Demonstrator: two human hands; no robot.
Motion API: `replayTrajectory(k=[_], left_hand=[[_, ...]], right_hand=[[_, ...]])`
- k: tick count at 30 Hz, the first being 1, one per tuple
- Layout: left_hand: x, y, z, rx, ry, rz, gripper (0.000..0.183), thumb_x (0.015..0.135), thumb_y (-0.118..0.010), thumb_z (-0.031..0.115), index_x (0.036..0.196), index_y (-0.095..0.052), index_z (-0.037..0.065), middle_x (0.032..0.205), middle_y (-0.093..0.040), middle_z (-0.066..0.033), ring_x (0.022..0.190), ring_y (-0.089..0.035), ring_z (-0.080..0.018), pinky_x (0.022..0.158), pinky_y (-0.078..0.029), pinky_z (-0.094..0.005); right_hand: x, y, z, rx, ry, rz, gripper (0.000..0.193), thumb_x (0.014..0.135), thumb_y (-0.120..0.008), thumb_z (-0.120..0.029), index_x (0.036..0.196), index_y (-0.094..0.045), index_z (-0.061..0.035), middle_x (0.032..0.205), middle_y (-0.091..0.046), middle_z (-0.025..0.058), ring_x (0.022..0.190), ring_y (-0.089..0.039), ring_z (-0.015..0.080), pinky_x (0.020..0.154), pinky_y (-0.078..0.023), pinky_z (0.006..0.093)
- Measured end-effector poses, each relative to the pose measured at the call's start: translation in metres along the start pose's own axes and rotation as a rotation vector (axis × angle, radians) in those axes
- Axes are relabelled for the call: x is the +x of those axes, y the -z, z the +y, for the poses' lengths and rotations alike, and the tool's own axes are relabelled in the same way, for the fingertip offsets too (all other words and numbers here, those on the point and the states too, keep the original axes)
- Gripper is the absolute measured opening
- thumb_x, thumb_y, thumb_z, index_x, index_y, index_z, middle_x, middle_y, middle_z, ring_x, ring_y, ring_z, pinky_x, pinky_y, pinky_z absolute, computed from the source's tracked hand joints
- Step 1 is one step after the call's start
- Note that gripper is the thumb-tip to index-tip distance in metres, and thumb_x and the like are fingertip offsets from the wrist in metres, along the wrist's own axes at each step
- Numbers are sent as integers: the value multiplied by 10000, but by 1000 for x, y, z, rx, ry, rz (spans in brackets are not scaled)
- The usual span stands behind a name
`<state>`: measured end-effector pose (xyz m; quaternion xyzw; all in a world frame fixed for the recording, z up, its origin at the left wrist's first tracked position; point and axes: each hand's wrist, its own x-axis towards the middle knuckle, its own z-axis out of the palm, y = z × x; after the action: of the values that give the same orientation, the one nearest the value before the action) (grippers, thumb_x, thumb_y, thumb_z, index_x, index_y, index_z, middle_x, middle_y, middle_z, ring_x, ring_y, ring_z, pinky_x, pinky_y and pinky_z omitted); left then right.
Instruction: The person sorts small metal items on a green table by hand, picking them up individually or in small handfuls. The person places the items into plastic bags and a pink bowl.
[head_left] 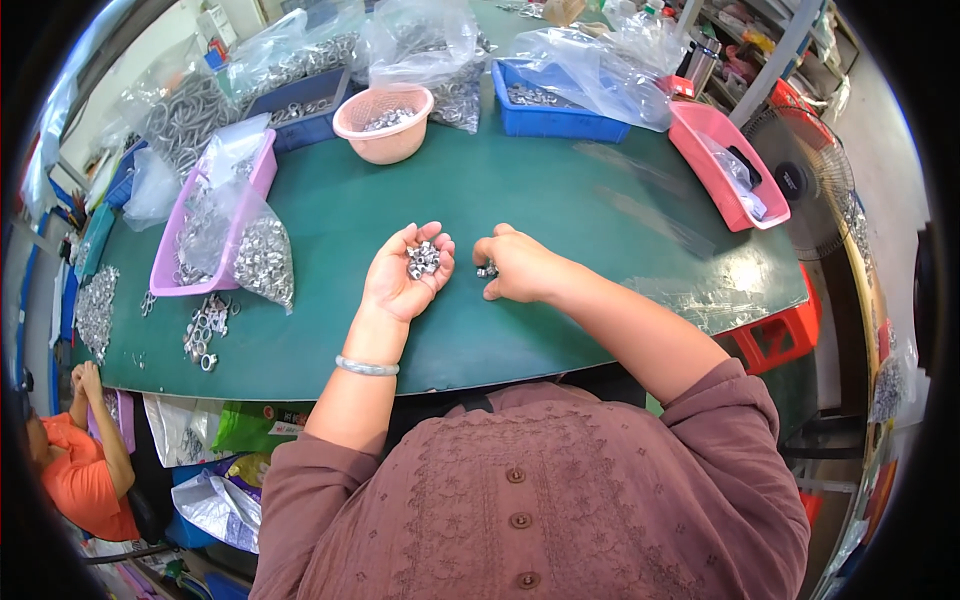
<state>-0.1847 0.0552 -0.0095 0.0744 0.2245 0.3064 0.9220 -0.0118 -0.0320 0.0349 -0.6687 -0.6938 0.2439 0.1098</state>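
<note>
My left hand (398,275) is palm up, its fingers curled around a small heap of shiny metal parts (424,260). Just to its right, my right hand (515,264) is bent down with thumb and fingers drawn together. A few small metal parts (487,270) show between those fingertips. Both hands are over the near middle of the green table (470,345). The parts look like short silver rings or sleeves; their exact kind is too small to tell.
A pink basin (384,152), a blue tray (560,122) and pink trays (258,180) line the table's far side and ends. A clear bag of metal parts (265,258) leans at left, near loose rings (208,325). A fan (800,180) stands right. Another person (90,480) sits at lower left.
</note>
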Motion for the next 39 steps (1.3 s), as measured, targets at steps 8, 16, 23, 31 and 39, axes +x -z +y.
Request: replayTrajectory(k=[8,16,23,31,39], left_hand=[[-4,8,6,14,-48,41,264,949,-504,207,1027,-557,-39,971,-563,-168,898,-583,-285,775,-547,-387],[-3,2,3,90,-52,42,272,944,-508,194,1059,-553,-49,1018,-561,-176,960,-571,-312,867,-518,-431],[-3,3,-3,19,61,-151,319,979,-417,243,1034,-555,-40,955,-578,-163,875,-585,-277,800,-529,-415],[-5,4,8,51,-30,59,273,958,-479,216,1042,-555,-33,979,-568,-174,886,-581,-291,725,-548,-372],[-4,6,7,51,-35,52,281,954,-491,206,1080,-536,-41,1025,-549,-179,913,-572,-295,731,-551,-353]], right_hand=[[19,4,-5,-47,132,-119,140,640,-711,-32,764,-648,-27,867,-627,134,958,-580,288,804,-494,376],[27,14,-6,-23,104,-12,139,644,-628,-21,779,-644,7,813,-639,180,866,-608,327,761,-503,391],[35,28,-26,241,361,50,216,697,-681,-104,895,-666,-20,946,-587,154,798,-611,290,711,-512,346],[20,23,-5,-224,248,-251,667,633,-820,-201,1216,-513,-95,1115,-481,173,1028,-536,355,890,-450,407],[21,22,3,-224,296,-387,475,698,-754,-95,1128,-552,-85,1051,-505,137,1002,-540,335,856,-455,405]])
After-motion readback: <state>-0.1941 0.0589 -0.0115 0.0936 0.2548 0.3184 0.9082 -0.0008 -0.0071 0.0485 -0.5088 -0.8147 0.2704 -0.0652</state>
